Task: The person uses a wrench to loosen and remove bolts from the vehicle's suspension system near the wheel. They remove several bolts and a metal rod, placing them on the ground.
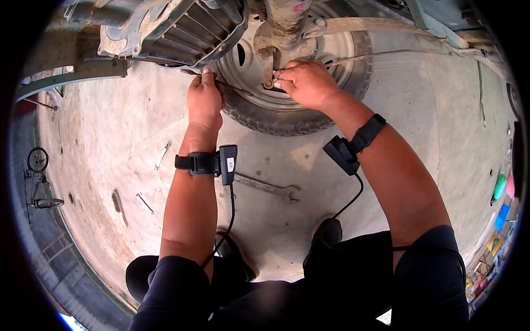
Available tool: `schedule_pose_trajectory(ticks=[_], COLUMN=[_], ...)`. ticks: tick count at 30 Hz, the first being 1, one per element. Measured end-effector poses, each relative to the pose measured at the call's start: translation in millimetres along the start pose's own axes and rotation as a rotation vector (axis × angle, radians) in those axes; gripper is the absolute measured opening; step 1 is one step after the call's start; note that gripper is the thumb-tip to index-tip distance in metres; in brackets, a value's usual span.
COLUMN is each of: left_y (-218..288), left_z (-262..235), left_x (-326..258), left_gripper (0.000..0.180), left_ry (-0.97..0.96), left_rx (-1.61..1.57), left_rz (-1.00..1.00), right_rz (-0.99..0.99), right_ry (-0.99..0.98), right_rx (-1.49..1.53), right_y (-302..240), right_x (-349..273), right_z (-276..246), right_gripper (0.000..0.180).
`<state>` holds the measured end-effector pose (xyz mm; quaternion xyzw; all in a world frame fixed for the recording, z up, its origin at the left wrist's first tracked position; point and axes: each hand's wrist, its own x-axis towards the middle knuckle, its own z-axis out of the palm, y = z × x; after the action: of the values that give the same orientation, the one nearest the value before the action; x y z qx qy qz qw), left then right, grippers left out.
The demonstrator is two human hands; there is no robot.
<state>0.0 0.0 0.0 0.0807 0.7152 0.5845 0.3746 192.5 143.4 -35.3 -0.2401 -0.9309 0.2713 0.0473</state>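
Observation:
My left hand point(206, 99) is closed around a thin dark rod point(236, 88) just below the ribbed engine casing. The rod's far end reaches over the wheel's pale rim. My right hand point(309, 83) is over the wheel point(276, 130), its thumb and fingers pinched beside the lower end of a rusty lever arm point(269, 71). A small round bolt or eye point(269, 84) shows at that end. What lies between the right fingertips is too small to make out.
On the concrete floor lie a large open-ended wrench point(265, 186), a smaller wrench point(162, 155), another thin wrench point(144, 203) and a brush point(118, 207). The ribbed casing point(193, 30) and a rusty axle tube point(286, 25) hang overhead. A bicycle point(40, 179) stands far left.

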Motion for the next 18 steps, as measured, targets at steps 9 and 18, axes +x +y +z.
schedule_pose_trajectory(ticks=[9, 18], left_y=[-33.4, -49.3], left_z=[-9.1, -0.7], left_x=[-102.6, -106.5], left_gripper=[0.009, 0.021], left_ry=[-0.160, -0.215], left_rx=[0.680, 0.738], left_rz=[0.867, 0.963], right_rz=[-0.055, -0.049], right_ry=[0.071, 0.073], right_rx=[0.049, 0.011], right_y=[-15.9, -9.3], right_x=[-3.1, -2.6], right_z=[7.7, 2.6], right_gripper=[0.030, 0.031])
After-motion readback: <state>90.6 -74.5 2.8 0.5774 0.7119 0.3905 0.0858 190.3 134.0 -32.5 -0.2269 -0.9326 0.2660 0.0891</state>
